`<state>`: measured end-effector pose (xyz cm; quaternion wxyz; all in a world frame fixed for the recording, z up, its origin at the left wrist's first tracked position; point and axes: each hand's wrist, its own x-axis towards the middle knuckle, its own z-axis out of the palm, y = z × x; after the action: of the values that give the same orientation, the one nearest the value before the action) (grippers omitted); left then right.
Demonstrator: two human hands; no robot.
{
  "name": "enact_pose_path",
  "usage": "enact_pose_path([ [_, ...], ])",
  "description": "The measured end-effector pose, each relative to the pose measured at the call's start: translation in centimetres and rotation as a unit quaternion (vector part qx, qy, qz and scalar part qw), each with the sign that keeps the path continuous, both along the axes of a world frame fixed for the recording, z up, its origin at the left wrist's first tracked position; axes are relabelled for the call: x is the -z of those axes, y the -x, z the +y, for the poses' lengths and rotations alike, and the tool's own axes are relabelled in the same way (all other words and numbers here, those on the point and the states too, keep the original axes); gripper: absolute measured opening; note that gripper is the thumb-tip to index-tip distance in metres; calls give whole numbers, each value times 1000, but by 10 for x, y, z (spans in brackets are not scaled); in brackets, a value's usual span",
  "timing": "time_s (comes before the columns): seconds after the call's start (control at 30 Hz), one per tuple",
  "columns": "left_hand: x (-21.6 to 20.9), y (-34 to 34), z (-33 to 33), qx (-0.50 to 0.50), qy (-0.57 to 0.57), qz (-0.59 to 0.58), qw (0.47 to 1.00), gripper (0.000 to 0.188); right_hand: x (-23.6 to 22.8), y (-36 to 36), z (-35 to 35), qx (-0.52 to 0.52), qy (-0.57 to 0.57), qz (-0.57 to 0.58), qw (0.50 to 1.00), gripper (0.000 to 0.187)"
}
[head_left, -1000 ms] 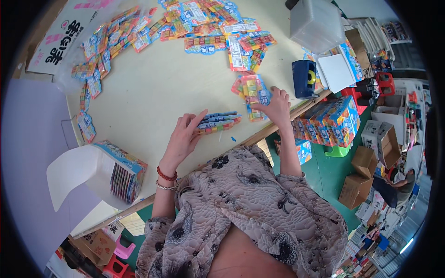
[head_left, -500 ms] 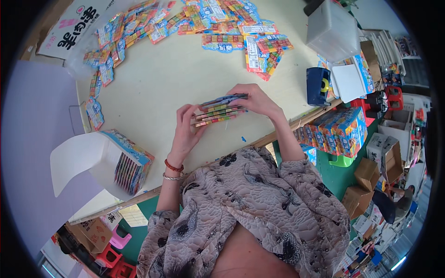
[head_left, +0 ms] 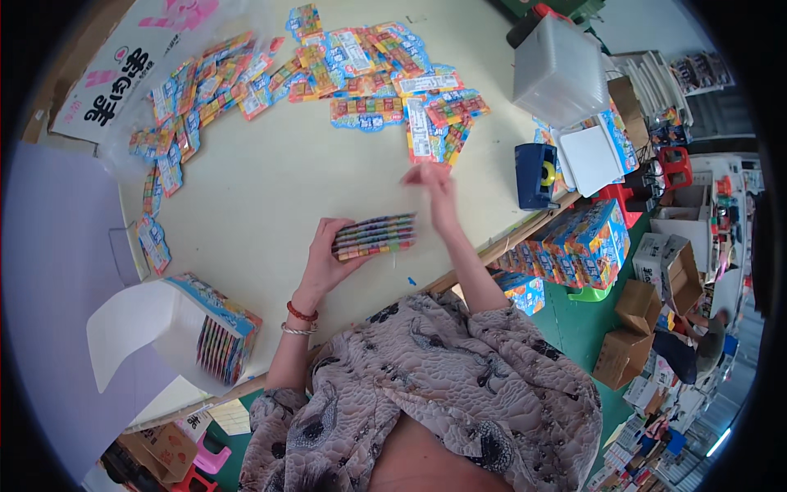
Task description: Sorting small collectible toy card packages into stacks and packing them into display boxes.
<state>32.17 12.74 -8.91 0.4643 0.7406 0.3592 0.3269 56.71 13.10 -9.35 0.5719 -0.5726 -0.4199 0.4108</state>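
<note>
My left hand (head_left: 328,246) is closed around a stack of flat, colourful candy packs (head_left: 377,235), held on edge above the table. Off to the right of the stack is my right hand (head_left: 434,184), apart from it and smeared by motion, so its fingers are hard to read. Just beyond it lie loose packs of the same kind (head_left: 420,127), with blue wavy edges and rows of coloured squares. On the left, a display box (head_left: 215,295) with its white flap raised holds a row of upright packs (head_left: 220,348).
More loose packs (head_left: 201,98) spread along the far left beside a plastic bag. At right stand a blue tape dispenser (head_left: 535,176), a clear plastic bin (head_left: 561,74) and white card (head_left: 589,156). Filled display boxes (head_left: 594,242) sit below the table's right edge.
My right hand has let go of the stack and moved away toward the loose packs. My left hand keeps the stack, now tilted differently. The whole view has shifted slightly.
</note>
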Motion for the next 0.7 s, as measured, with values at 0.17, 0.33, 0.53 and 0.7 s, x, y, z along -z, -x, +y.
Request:
enact_pose_path([
  [0.17,-1,-2,-1,1,-21,3,1000,62,7,-126,77,227,25,-406,885,44],
  [0.33,-3,-3,-3,-2,36,-7,999,56,33,-133,97,128,71,-611,778,66],
  [0.53,-6,8,-13,-35,7,7,999,58,-5,-6,34,120,199,-623,747,70],
  [0.7,-5,32,-20,-43,32,17,998,59,-21,24,4,7,221,-479,850,75],
])
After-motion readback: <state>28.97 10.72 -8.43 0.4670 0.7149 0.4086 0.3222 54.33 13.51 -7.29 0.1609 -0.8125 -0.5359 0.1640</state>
